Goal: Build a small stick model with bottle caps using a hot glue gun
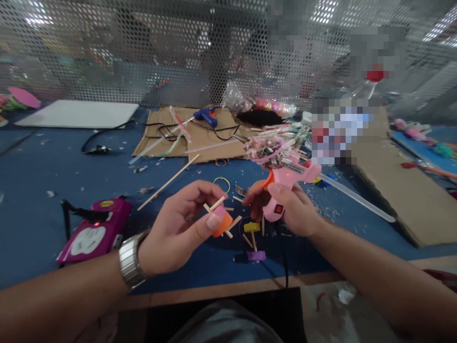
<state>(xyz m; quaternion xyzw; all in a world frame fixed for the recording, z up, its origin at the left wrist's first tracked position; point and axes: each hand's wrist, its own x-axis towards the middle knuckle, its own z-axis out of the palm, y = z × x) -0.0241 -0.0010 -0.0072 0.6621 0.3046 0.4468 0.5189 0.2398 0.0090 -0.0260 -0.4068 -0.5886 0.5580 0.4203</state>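
Note:
My left hand (189,224), with a metal watch (131,259) at the wrist, pinches a small orange and pink piece (223,223) with short wooden sticks poking out of it. My right hand (296,209) is wrapped round the handle of a pink glue gun (285,176), whose small light glows orange. A clear glue stick (357,196) juts from its back, and its nozzle is lost among the clutter behind. Below, between the hands, lie short wooden sticks with a yellow piece (252,227) and a purple piece (256,256).
To the left sits a magenta box (96,231) with a black cable. Farther back, a blue glue gun (206,116) rests on cardboard (214,147). A long wooden stick (167,182) lies before it. A white board (78,114) and a perforated metal screen (143,52) stand behind.

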